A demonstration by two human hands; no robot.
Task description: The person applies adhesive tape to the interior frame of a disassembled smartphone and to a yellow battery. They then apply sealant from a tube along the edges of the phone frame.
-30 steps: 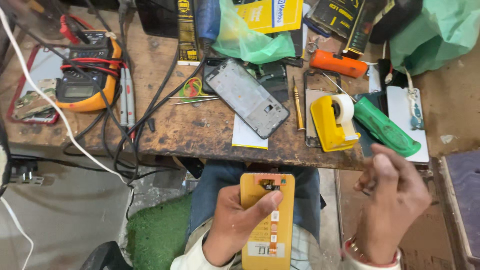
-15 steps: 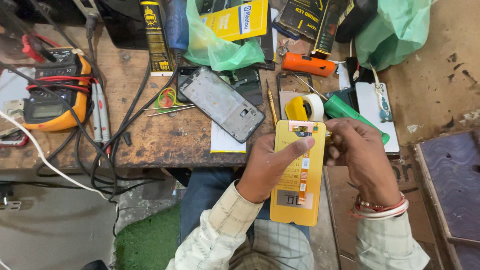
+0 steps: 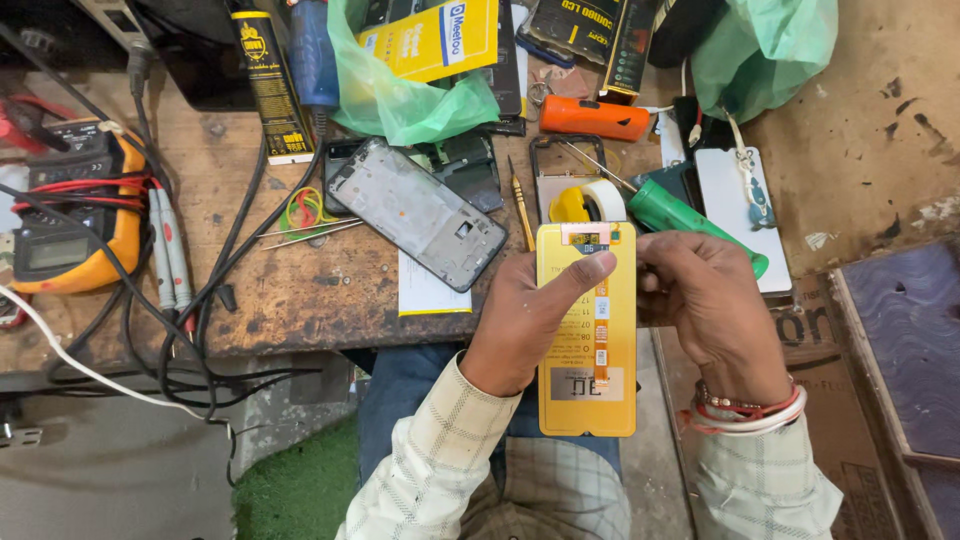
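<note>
1. Since the earlier frames, both hands have lifted the yellow display panel from lap height up to the bench edge, and the right hand, clear of it before, has closed on it.
2. At far left on the wooden bench lies an orange multimeter with its red and black leads.
3. Right of it, a tall narrow black-and-yellow box stands near the back, then a green plastic bag with a flat yellow rectangular package on it.
4. A bare grey phone frame lies slantwise in the middle.
5. The left hand grips the panel's left edge, thumb pressed over its upper face.
6. The panel sits upright between the hands, just before the bench edge, an orange ribbon strip running down it.
7. The right hand pinches the right edge; holding by the edges and sparing the ribbon looks wise.
8. Behind, dark printed boxes lean at the back.
</note>
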